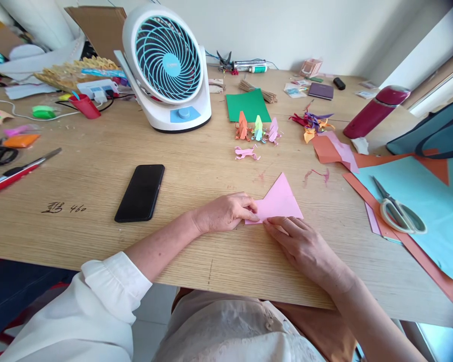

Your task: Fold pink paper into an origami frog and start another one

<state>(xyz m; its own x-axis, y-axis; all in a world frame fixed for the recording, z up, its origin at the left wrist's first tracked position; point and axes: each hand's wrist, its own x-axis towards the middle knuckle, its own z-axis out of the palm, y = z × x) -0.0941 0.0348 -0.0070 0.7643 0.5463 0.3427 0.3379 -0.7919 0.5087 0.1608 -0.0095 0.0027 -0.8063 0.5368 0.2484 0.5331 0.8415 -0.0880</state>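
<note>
A folded sheet of pink paper [281, 200] lies on the table in front of me, with a triangular point standing out toward the far side. At its left end my left hand [226, 211] is closed, thumb and fingers pinching the paper. My right hand [304, 246] grips the near edge, its fingertips bent together on the paper close to the left hand. Beyond the paper sit several small folded paper figures: an orange one [242, 126], a yellow-green one [258, 128] and pink ones [246, 152].
A white fan [189, 108] stands at the back left, a black phone [140, 193] nearer. Scissors [400, 213] rest on blue paper [434, 201] at right, near a red flask [375, 113]. Green paper [247, 104] lies behind the figures. A red-handled knife [20, 173] is far left.
</note>
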